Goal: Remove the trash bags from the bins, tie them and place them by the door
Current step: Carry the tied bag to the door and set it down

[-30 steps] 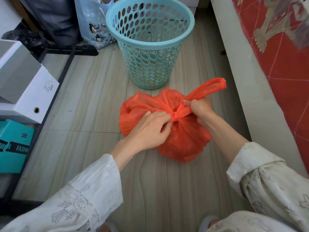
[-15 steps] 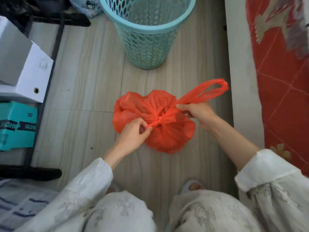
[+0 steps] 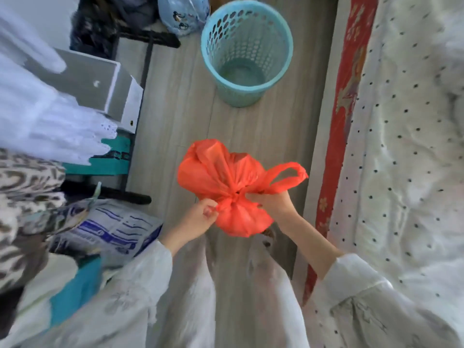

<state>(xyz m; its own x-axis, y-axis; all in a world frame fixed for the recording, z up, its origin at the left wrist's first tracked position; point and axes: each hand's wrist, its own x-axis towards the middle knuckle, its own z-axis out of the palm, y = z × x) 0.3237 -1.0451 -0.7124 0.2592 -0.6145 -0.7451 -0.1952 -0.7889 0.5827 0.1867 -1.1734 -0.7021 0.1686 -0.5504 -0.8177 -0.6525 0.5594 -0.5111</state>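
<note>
A person holds a thin, crinkled orange bag (image 3: pixel 233 177) in both hands above a pale wood-grain floor (image 3: pixel 175 96), its neck gathered into a tight twist at the middle. The left hand (image 3: pixel 198 219) pinches the twisted plastic from the left, fingers curled on it; the right hand (image 3: pixel 273 204) grips the base of a looped handle (image 3: pixel 288 177) that stands out to the right, the fingers closed on the film. The bag bulges into a rounded lobe below the twist and a looser, puffed one above, and what it contains cannot be seen. Beyond it stands a turquoise plastic bin (image 3: pixel 247 54), round and tapered, its wall pierced with oval holes and with no liner in it. To the left a grey-and-white box (image 3: pixel 100 86) sits above a teal box (image 3: pixel 113 159) whose dark lettering is too blurred and covered to read; white scalloped fabric (image 3: pixel 50 126) hides part of both. Lower left lies a white package (image 3: pixel 110 229) with blue printed lines, illegible. A pale blue sack (image 3: pixel 183 16) with penguin figures is cut off at the top edge. On the right runs a bed (image 3: pixel 401 172), its white quilt dotted black, edged by a red patterned sheet (image 3: pixel 344 121). The person's pale printed sleeves and trousers are smeared by motion blur.
</note>
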